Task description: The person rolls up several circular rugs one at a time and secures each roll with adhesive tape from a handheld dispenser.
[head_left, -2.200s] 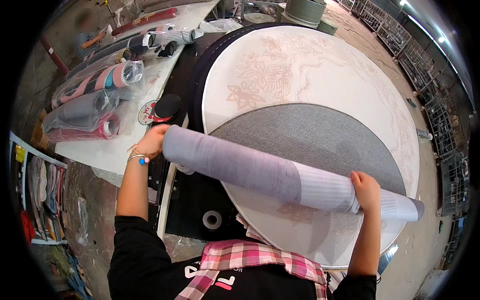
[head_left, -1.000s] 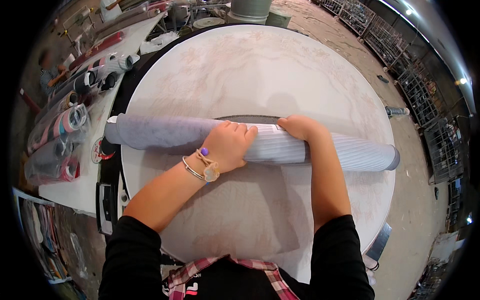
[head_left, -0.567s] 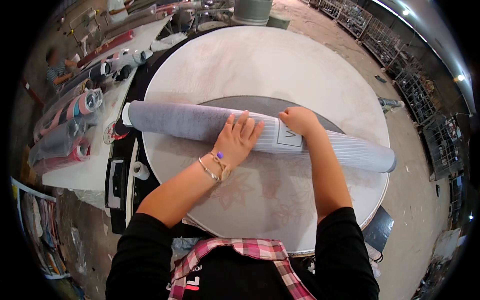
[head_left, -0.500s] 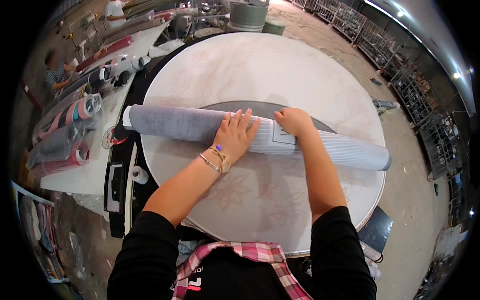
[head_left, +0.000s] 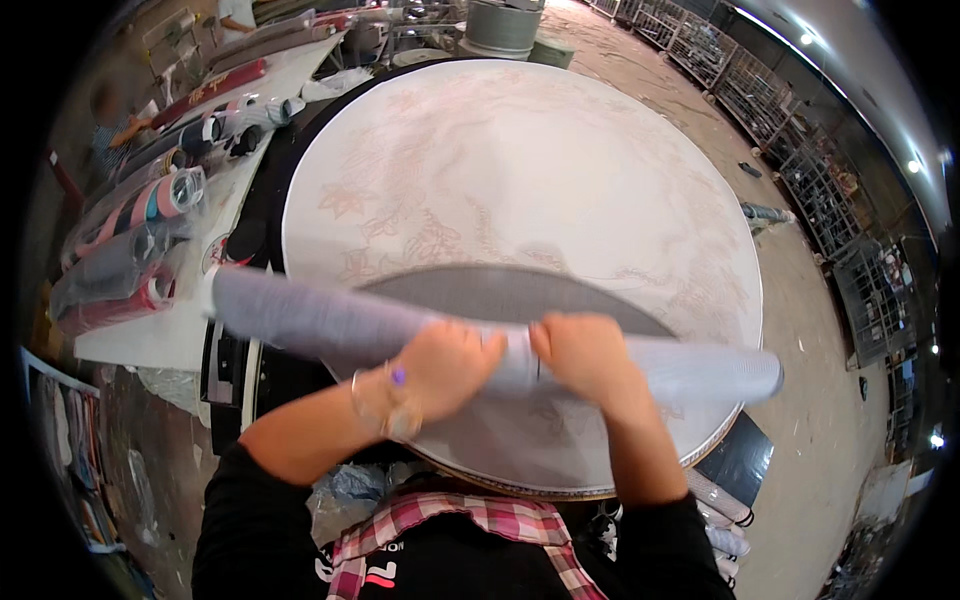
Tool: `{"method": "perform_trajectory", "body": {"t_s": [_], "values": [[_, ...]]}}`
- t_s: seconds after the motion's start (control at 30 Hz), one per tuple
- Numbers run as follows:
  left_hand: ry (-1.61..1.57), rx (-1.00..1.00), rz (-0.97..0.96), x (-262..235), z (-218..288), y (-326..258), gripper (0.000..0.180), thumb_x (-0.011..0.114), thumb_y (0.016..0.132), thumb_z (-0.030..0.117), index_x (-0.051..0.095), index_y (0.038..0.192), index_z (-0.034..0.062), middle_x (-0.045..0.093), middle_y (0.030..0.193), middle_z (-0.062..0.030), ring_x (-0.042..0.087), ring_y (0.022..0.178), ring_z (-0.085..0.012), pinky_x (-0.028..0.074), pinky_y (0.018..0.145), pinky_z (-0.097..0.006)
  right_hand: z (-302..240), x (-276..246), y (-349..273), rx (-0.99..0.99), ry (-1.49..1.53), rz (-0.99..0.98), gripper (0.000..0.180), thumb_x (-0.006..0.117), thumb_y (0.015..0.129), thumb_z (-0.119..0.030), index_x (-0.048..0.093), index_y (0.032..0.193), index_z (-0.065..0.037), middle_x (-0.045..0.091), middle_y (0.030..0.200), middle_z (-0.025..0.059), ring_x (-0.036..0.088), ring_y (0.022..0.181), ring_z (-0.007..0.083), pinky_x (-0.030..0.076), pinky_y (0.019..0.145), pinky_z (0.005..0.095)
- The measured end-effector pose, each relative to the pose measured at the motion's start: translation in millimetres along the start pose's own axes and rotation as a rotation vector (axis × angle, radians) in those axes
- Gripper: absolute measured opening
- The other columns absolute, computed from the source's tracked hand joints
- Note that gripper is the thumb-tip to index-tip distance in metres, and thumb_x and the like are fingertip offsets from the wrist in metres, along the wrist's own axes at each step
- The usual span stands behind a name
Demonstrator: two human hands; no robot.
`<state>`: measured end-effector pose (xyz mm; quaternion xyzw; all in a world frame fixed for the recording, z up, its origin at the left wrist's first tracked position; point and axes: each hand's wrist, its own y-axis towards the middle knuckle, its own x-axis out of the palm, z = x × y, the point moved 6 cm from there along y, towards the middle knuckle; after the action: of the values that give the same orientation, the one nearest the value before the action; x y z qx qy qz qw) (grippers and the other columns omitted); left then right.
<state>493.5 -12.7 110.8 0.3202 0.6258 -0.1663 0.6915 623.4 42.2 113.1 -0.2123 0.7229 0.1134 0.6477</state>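
A long rolled-up rug (head_left: pixel 690 368), grey and softly napped at the left and pale striped at the right, lies across the near half of a round, white-covered table (head_left: pixel 560 160). Just left of its middle, my left hand (head_left: pixel 445 365) is closed over the roll. Close beside it, my right hand (head_left: pixel 585 352) also grips the roll, its fingers curled round. Beyond the roll, a dark grey piece with a curved edge (head_left: pixel 500 290) lies flat on the tabletop. Motion blurs the roll and both hands.
Plastic-wrapped rolls (head_left: pixel 165 200) lie on a white side table (head_left: pixel 105 345) at the left, where another person (head_left: pixel 115 130) stands. A metal drum (head_left: pixel 503 30) is at the back. Metal cage racks (head_left: pixel 790 150) line the right side.
The roll has come nearer to me and moved slightly left at its left end. More of the grey curved piece shows behind it. My left hand has gone from flat to curled.
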Motion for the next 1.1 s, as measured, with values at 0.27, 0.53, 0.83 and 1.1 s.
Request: {"method": "perform_trajectory", "body": {"t_s": [0.27, 0.53, 0.83, 1.1], "values": [[-0.204, -0.163, -0.269, -5.5, -25.4, 13.0, 0.038, 0.071, 0.064, 0.022, 0.057, 0.095, 0.0045, 0.061, 0.080, -0.0117, 0.061, 0.079, -0.0289, 0.047, 0.075, -0.037, 1.2, 9.8, 20.3, 0.170, 0.214, -0.074, 0.036, 0.045, 0.088, -0.033, 0.063, 0.081, -0.003, 0.064, 0.085, 0.0168, 0.060, 0.082, 0.0362, 0.046, 0.073, 0.0428], [-0.077, -0.856, 0.579, 6.6, -91.5, -174.3, 0.053, 0.070, 0.068, 0.017, 0.050, 0.115, 0.0015, 0.050, 0.116, -0.0196, 0.050, 0.107, -0.0346, 0.037, 0.097, -0.040, 55.4, 35.9, 92.1, 0.236, 0.302, -0.349, 0.035, 0.052, 0.079, -0.029, 0.066, 0.097, -0.002, 0.065, 0.095, 0.0187, 0.061, 0.089, 0.0313, 0.045, 0.078, 0.0388], [-0.391, -1.477, 0.014, 107.7, -94.7, -306.7, 0.070, 0.077, 0.062, 0.025, 0.048, 0.120, 0.0001, 0.054, 0.114, -0.0207, 0.054, 0.106, -0.0370, 0.044, 0.090, -0.040, 33.4, 29.8, 103.7, 0.156, 0.322, -0.322, 0.031, 0.053, 0.078, -0.025, 0.066, 0.096, -0.003, 0.065, 0.095, 0.0170, 0.061, 0.088, 0.0290, 0.046, 0.078, 0.0385], [-1.427, -0.563, 0.670, -57.9, -91.3, -124.0, 0.056, 0.061, 0.078, 0.031, 0.044, 0.121, -0.0006, 0.053, 0.107, -0.0093, 0.052, 0.102, -0.0188, 0.043, 0.087, -0.030, 12.6, 0.6, 66.0, -0.107, 0.833, 0.045, 0.029, 0.066, 0.078, -0.018, 0.062, 0.105, -0.006, 0.066, 0.093, 0.0066, 0.059, 0.082, 0.0149, 0.046, 0.070, 0.0276]]}}
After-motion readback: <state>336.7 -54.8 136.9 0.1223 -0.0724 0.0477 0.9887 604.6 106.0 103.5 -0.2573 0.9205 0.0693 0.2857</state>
